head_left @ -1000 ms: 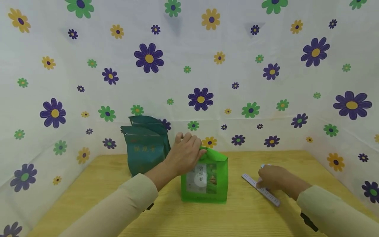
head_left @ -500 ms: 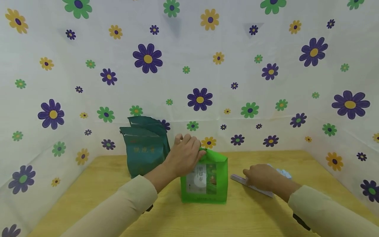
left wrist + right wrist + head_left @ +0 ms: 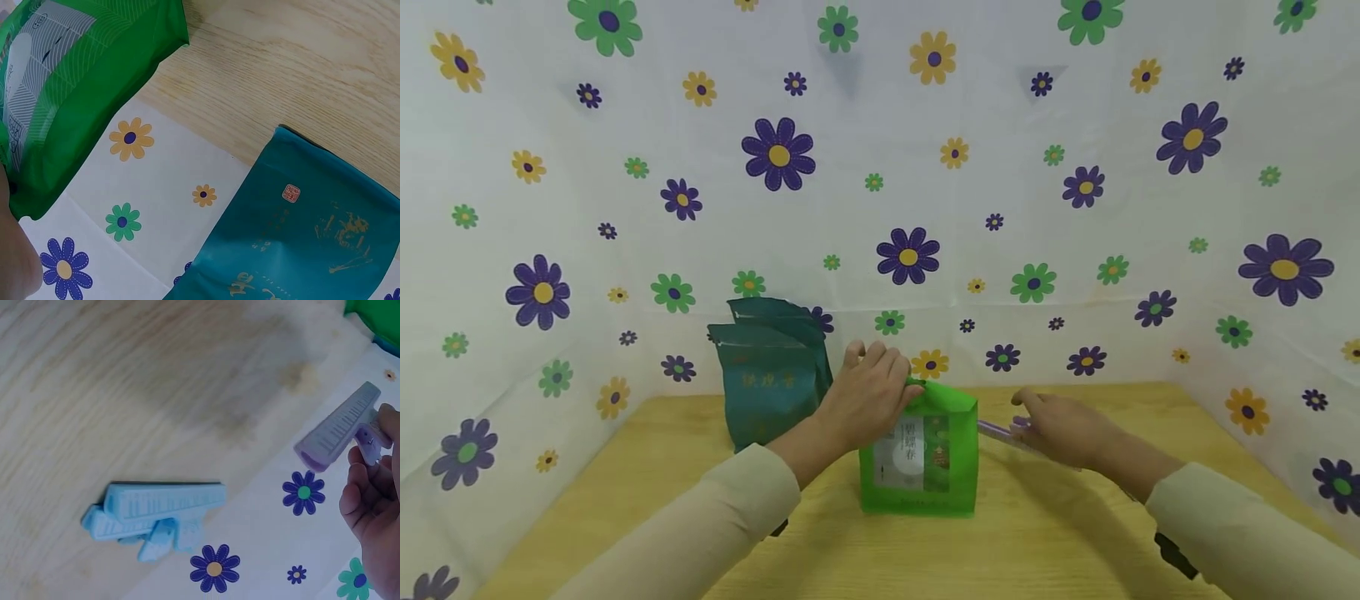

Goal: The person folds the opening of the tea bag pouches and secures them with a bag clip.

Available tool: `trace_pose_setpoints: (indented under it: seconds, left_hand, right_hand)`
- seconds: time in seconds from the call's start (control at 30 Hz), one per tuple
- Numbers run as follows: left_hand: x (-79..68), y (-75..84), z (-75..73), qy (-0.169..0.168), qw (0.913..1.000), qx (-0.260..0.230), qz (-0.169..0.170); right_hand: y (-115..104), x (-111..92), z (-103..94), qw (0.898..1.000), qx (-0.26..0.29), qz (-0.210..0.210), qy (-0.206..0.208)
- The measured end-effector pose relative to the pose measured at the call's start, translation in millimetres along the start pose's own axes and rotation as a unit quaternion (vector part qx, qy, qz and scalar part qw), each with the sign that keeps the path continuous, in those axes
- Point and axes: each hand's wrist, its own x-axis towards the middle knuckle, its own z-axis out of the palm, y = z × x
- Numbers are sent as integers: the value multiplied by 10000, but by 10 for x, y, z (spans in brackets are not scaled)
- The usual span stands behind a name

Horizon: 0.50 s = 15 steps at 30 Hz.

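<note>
A bright green tea bag (image 3: 958, 467) with a grey label panel stands upright on the table. My left hand (image 3: 867, 398) grips its folded top from the left. In the left wrist view, the green tea bag (image 3: 94, 94) fills the upper left corner and only a bit of the hand shows. My right hand (image 3: 1067, 430) is raised right of the bag, pinching a pale purple bag clip (image 3: 340, 428) by its handles. The long purple bar points toward the bag's right side; in the head view fingers partly cover it.
Two dark teal bags (image 3: 767, 383) stand at the back left, one behind the other. Two light blue bag clips (image 3: 159, 509) lie on the wooden table (image 3: 850, 558), hidden behind my right hand in the head view. A flower-patterned sheet (image 3: 955, 192) encloses the back and sides.
My right hand has lifted the purple clip and carried it left toward the green bag, turning it on the way. The blue clips came into sight, then were covered. My left hand stays put.
</note>
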Motion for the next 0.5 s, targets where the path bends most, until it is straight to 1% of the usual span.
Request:
trace_pose_setpoints:
  seconds: [0.13,0.27,0.37,0.5]
  left_hand:
    - [-30,10,18,-49,10000,-10,-3]
    - [-23,4,14,-40,10000,47,9]
    - [-1,-4,12,24,10000,75,52]
    - [6,-7,3,122,9998,97,101]
  right_hand:
    - [-2,34,-93,9998,54,-80,201]
    - [14,79,-227,9979,279,-222,549]
    - [33,107,-316,9954,551,-196,754]
    - [23,124,-393,9927,814,-112,886]
